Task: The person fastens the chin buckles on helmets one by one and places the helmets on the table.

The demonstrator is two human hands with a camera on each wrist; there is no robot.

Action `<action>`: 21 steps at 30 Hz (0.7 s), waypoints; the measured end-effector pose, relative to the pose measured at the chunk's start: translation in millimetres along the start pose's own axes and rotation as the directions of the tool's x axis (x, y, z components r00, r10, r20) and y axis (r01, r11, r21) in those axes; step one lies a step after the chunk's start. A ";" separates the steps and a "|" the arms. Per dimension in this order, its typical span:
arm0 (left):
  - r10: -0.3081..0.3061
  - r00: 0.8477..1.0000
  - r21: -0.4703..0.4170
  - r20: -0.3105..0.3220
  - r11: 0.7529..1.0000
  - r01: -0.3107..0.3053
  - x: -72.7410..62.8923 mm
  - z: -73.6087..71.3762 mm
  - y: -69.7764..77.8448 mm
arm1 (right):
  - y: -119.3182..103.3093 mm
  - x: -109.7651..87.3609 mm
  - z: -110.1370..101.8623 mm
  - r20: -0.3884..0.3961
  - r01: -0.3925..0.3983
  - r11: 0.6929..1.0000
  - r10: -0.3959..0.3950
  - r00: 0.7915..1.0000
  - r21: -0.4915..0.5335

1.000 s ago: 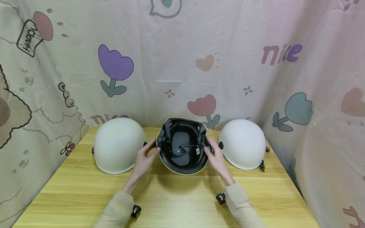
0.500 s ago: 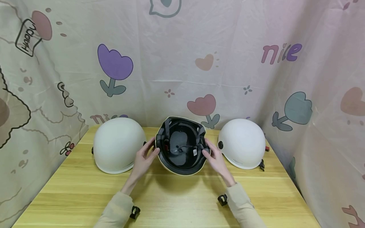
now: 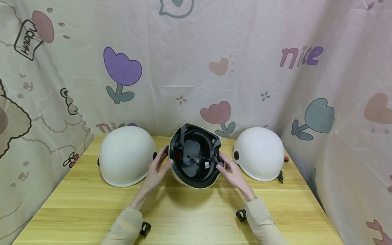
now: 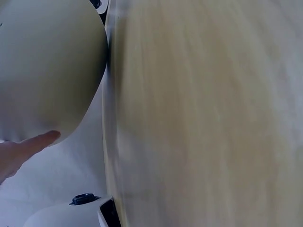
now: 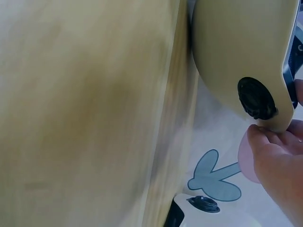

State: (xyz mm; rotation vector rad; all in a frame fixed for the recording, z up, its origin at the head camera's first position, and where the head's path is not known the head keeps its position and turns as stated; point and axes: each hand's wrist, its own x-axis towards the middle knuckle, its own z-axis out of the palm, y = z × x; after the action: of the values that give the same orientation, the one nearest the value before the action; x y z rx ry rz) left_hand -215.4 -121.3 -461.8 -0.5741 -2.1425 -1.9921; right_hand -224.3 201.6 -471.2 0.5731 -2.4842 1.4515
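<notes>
Between two other helmets, a white helmet (image 3: 194, 183) is tipped so its black padded inside and grey straps face me in the head view. My left hand (image 3: 157, 171) grips its left rim, thumb at the front edge. On the opposite rim, my right hand (image 3: 233, 174) pinches the shell between thumb and fingers. The right wrist view shows the helmet's curved shell (image 5: 236, 52) with a round black knob (image 5: 257, 98) just above my right fingertips. In the left wrist view, one finger of my left hand (image 4: 23, 150) lies along the shell (image 4: 52, 66).
A second white helmet (image 3: 127, 156) sits dome up to the left, close beside my left hand. The third helmet (image 3: 259, 154) stands dome up on the right. All are near the back of the wooden table (image 3: 190, 217), before a printed cloth (image 3: 183, 61).
The held helmet has turned and tilted a little, its right side coming lower and its top edge rising. Both hands keep their grip, the right one shifting slightly down with the rim.
</notes>
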 end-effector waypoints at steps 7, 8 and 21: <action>-0.009 1.000 -0.007 0.014 1.000 0.009 -0.4 -0.7 3.5 | 0.3 -1.1 -0.4 0.050 -0.017 0.997 0.013 0.999 0.073; -0.010 1.000 -0.010 0.013 1.000 0.010 -0.6 -0.8 3.9 | 0.6 -1.3 -0.5 0.061 -0.014 0.995 0.008 0.998 0.096; 0.026 1.000 -0.012 0.008 1.000 -0.026 -2.4 -2.0 3.3 | 2.4 -0.8 -0.4 0.128 0.001 0.992 -0.017 0.992 0.125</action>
State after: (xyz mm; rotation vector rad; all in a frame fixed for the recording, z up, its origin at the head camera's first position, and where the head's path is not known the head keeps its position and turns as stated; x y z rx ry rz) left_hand -212.2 -123.5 -459.5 -0.6097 -2.1183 -1.9943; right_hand -224.6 203.1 -473.2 0.7224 -2.4952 1.6232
